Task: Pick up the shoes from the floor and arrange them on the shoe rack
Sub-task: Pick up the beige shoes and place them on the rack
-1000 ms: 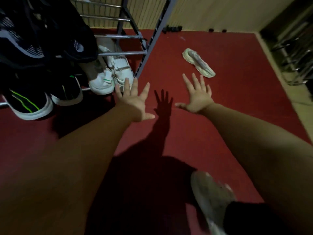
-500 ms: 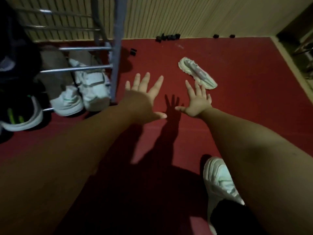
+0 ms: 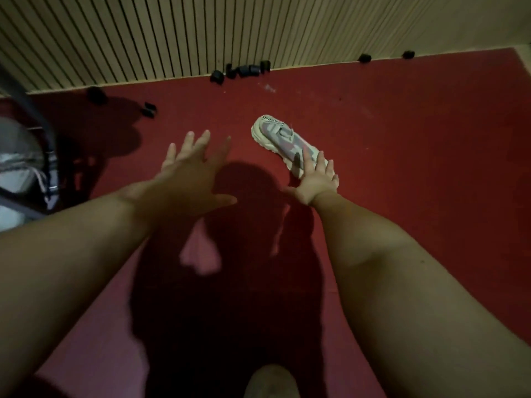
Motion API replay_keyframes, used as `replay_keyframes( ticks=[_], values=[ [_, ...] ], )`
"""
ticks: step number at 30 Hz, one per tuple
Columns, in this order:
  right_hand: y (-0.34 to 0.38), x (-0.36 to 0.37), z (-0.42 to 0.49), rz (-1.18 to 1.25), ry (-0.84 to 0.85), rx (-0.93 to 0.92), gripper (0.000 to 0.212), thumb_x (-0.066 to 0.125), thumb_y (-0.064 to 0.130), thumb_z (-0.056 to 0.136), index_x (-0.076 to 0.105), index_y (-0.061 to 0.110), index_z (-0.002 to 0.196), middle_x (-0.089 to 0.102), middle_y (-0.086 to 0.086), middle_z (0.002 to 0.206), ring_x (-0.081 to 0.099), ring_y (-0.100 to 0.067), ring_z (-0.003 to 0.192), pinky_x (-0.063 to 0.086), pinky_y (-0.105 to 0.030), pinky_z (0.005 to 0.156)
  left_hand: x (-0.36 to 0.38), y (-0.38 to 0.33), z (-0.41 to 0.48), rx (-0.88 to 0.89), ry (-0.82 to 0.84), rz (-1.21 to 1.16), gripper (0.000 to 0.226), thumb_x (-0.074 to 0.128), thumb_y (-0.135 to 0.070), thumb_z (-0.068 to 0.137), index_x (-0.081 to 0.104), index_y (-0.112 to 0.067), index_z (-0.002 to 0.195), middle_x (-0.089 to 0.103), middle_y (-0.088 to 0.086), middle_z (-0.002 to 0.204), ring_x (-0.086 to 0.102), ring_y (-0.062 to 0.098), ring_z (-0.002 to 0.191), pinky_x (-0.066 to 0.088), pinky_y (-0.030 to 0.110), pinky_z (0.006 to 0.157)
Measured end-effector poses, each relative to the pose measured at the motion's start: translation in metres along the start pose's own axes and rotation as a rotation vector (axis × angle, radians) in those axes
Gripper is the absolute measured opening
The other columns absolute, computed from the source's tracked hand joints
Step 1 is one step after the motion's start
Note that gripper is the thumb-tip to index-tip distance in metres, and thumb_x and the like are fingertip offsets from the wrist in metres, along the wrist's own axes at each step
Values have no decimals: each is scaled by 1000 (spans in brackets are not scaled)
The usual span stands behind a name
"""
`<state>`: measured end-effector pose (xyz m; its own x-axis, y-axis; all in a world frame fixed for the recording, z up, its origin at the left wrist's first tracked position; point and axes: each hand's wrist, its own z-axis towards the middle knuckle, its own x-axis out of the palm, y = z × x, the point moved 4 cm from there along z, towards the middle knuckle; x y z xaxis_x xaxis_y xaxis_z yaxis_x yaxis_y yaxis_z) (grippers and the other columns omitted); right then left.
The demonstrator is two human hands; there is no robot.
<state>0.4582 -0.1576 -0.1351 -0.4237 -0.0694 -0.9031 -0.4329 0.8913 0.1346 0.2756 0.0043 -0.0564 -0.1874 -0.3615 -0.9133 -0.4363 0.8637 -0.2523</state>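
A pale sneaker (image 3: 280, 137) lies on its side on the red floor, toe pointing toward me and to the right. My right hand (image 3: 316, 180) reaches over its near end with fingers spread straight, covering the toe; contact cannot be told. My left hand (image 3: 191, 172) hovers over bare floor to the sneaker's left, fingers spread and holding nothing. The shoe rack (image 3: 43, 133) shows only at the left edge, with a white shoe (image 3: 17, 165) on its low shelf. Most of the rack is out of view.
A ribbed beige wall (image 3: 201, 33) bounds the floor at the back. Several small black objects (image 3: 244, 70) lie along its base. The toe of a worn shoe (image 3: 270, 380) shows at the bottom edge. My shadow darkens the floor between my arms.
The view has swung right and forward, so the rack has slid almost out at the left. Both hands have moved toward the sneaker, and my right hand now overlaps its near end.
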Motion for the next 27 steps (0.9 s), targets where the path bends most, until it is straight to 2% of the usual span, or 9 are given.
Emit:
replay_keyframes(
  ticks=[10,12,15,18,23,25,27],
  values=[
    [-48,1,93,-9,27,-53,121,71,61,69,-16,35,148,-8,-13,160,-8,-38,146,3,-52,117,33,-40,78,-74,161,-14,103,58,-61,80,-15,-35,148,-19,7,158,-19,28,144,-5,45,118],
    [-47,7,100,-7,73,-77,123,74,58,68,-17,36,148,-3,-13,160,4,-37,146,14,-51,116,39,-43,85,-70,169,-19,103,58,-60,80,-15,-33,148,-18,8,158,-18,28,144,-5,45,117],
    [-45,12,102,-83,57,-103,122,73,59,68,-14,34,150,17,-12,152,26,-33,134,35,-47,103,49,-46,90,-78,190,-59,101,58,-57,82,-13,-30,149,-15,9,158,-17,29,145,-4,45,117],
    [-42,15,96,-8,18,-103,119,73,58,67,-9,34,150,29,-11,141,33,-31,126,41,-45,98,54,-43,88,-104,195,-163,99,58,-52,84,-10,-26,150,-11,11,159,-12,30,146,0,44,117],
    [-22,21,55,328,-156,-93,118,74,56,66,-5,33,151,36,-12,135,37,-32,121,38,-42,97,45,-33,78,-288,80,-595,87,59,-44,87,6,-20,152,15,8,158,19,21,144,18,24,112],
    [-4,21,28,407,-240,-119,119,75,56,65,-2,28,152,39,-14,133,40,-35,118,36,-42,98,43,-27,70,-410,21,-878,86,61,-42,87,9,-20,152,30,7,153,37,21,136,30,28,110],
    [17,16,-2,456,-311,-156,117,72,59,66,3,21,153,44,-18,127,43,-37,113,34,-42,99,39,-31,58,-440,-55,-1285,89,63,-32,88,3,-18,152,42,12,146,55,20,116,47,32,97]
  ],
)
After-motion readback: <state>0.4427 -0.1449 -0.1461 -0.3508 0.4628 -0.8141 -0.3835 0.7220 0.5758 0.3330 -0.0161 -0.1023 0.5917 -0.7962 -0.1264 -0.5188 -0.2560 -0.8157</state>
